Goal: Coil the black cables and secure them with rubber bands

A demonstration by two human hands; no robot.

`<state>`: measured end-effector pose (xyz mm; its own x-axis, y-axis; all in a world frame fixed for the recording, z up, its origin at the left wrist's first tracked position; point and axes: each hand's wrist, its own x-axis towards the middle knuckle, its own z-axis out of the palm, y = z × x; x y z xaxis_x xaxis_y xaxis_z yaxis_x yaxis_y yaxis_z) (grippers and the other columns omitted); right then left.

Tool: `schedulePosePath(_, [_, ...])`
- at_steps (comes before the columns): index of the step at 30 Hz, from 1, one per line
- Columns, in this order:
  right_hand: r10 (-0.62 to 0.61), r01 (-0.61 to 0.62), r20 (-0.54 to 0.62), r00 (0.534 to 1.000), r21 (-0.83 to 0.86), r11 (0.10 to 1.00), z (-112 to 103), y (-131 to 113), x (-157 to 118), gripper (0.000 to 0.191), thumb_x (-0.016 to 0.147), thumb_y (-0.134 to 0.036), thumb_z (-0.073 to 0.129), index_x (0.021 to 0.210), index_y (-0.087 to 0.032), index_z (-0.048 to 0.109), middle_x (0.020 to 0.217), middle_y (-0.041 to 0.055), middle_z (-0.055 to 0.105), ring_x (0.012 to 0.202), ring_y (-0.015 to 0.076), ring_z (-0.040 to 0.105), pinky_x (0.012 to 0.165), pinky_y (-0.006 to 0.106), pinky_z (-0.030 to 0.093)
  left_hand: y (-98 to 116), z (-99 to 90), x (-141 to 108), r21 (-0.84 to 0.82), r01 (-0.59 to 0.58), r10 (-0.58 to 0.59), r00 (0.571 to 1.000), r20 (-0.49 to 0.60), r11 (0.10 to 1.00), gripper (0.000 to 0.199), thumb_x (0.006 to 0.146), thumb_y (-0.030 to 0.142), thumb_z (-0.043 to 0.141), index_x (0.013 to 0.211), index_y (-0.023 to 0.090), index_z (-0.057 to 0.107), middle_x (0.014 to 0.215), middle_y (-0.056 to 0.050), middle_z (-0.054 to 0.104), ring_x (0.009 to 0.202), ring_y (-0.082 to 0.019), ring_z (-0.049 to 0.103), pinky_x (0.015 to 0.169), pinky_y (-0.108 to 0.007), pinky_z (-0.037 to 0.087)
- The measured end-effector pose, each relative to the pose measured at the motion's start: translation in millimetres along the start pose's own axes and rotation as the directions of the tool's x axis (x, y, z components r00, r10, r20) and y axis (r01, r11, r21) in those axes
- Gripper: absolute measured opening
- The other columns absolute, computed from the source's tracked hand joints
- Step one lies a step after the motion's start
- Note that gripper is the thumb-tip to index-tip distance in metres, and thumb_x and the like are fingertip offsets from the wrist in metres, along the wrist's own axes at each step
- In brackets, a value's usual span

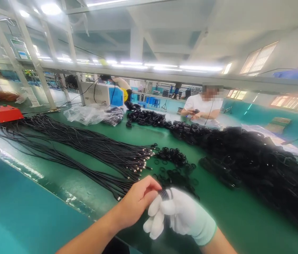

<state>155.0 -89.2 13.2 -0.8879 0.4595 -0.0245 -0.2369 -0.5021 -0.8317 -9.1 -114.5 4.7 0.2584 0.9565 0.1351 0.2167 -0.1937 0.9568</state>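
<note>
While the right grip clasps black loops, the left grip pinches their edge.

We log, on flat green tabletop: long black cables, ten o'clock; small black rings, twelve; bulky black heap, two.

Right grip: matt cloth glove
Bands against it: smooth, rubbery-looking
Bench: smooth, glossy
Bag: crinkled, shiny plastic

Gloved right hand holds coiled black cable.
</note>
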Motion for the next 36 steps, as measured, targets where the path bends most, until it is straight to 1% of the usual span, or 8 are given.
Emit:
schedulePosePath(7, [-0.007, 0.012, 0.08, 0.997, -0.06, 0.998, 0.2, -8.6, -1.3, 0.027, 0.075, -0.031, 0.059, 0.079, -0.005, 0.066, 0.064, 0.014, 0.069, 0.076, 0.0261, 0.067, 0.08, 0.043, 0.046, 1.0, 4.5, -2.1, 0.181, -0.165, 0.184, 0.978, -0.094, 0.97, 0.012, 0.087, 0.021, 0.045, 0.092, 0.018, 0.056, 0.085, -0.001, 0.058, 0.078, -0.013, 0.054, 0.071, -0.026, 0.042])
schedulePosePath(12, [0.008, 0.005, 0.104, 0.995, -0.125, 0.992, 5.4, -13.1, -0.4, 0.028, 0.077, -0.029, 0.057, 0.083, -0.004, 0.067, 0.069, 0.0151, 0.07, 0.078, 0.0255, 0.066, 0.08, 0.041, 0.046, 2.6, 1.3, -0.9, 0.019, -0.065, 0.065, 0.997, 0.037, 0.998, 0.012, 0.079, 0.013, 0.052, 0.089, 0.019, 0.049, 0.076, 0.004, 0.054, 0.064, -0.009, 0.049, 0.059, -0.021, 0.041])
schedulePosePath(16, [0.084, -0.041, 0.158, 0.984, -0.263, 0.964, 11.5, -20.2, -1.2, 0.027, 0.078, -0.028, 0.054, 0.081, -0.006, 0.069, 0.073, 0.013, 0.071, 0.081, 0.0225, 0.065, 0.089, 0.039, 0.042, -3.4, 5.4, 0.9, -0.003, -0.121, 0.121, 0.99, -0.069, 0.993, 0.01, 0.074, 0.01, 0.055, 0.077, 0.017, 0.049, 0.077, 0.003, 0.053, 0.065, -0.008, 0.047, 0.058, -0.02, 0.04])
schedulePosePath(22, [0.051, -0.014, 0.162, 0.985, -0.22, 0.975, 14.9, -20.9, -1.8, 0.025, 0.075, -0.028, 0.056, 0.075, -0.007, 0.07, 0.065, 0.0104, 0.068, 0.073, 0.0223, 0.065, 0.08, 0.038, 0.046, -7.0, 22.9, -8.2, 0.183, -0.365, 0.404, 0.874, -0.269, 0.913, 0.013, 0.081, 0.011, 0.047, 0.087, 0.02, 0.056, 0.08, 0.0, 0.055, 0.071, -0.011, 0.053, 0.063, -0.022, 0.044])
schedulePosePath(24, [0.038, -0.011, 0.116, 0.993, -0.222, 0.975, 15.7, -20.0, -3.2, 0.023, 0.072, -0.029, 0.061, 0.072, -0.008, 0.07, 0.064, 0.0093, 0.068, 0.069, 0.0215, 0.063, 0.075, 0.036, 0.048, -1.7, 22.5, -11.0, 0.247, -0.439, 0.494, 0.833, -0.25, 0.864, 0.019, 0.083, 0.01, 0.044, 0.092, 0.021, 0.055, 0.082, -0.001, 0.055, 0.075, -0.012, 0.054, 0.065, -0.023, 0.045])
schedulePosePath(29, [0.15, -0.115, 0.094, 0.984, -0.306, 0.945, 17.4, -23.9, -11.5, 0.02, 0.067, -0.03, 0.069, 0.069, -0.01, 0.071, 0.063, 0.0052, 0.065, 0.061, 0.0156, 0.058, 0.065, 0.028, 0.047, 24.7, 7.9, -11.9, 0.319, -0.44, 0.455, 0.89, 0.03, 0.84, 0.033, 0.084, 0.007, 0.041, 0.113, 0.019, 0.052, 0.096, -0.006, 0.057, 0.082, -0.013, 0.056, 0.073, -0.023, 0.048])
schedulePosePath(31, [0.145, -0.124, 0.035, 0.989, -0.356, 0.926, 20.6, -26.7, -13.9, 0.019, 0.064, -0.028, 0.072, 0.068, -0.01, 0.07, 0.062, 0.0038, 0.064, 0.057, 0.0126, 0.054, 0.059, 0.024, 0.045, 31.7, 4.2, -10.8, 0.334, -0.49, 0.476, 0.87, 0.13, 0.805, 0.032, 0.084, 0.008, 0.04, 0.111, 0.017, 0.054, 0.094, -0.007, 0.058, 0.082, -0.013, 0.056, 0.072, -0.023, 0.048])
schedulePosePath(36, [0.085, -0.08, -0.005, 0.996, -0.386, 0.919, 39.0, -31.1, -17.1, 0.034, 0.071, -0.043, 0.065, 0.073, -0.01, 0.071, 0.065, 0.0076, 0.065, 0.067, 0.0191, 0.059, 0.069, 0.032, 0.049, 33.9, 5.4, -8.4, 0.364, -0.537, 0.555, 0.83, 0.064, 0.761, 0.022, 0.086, 0.013, 0.042, 0.099, 0.016, 0.059, 0.085, -0.006, 0.059, 0.074, -0.013, 0.056, 0.065, -0.021, 0.046])
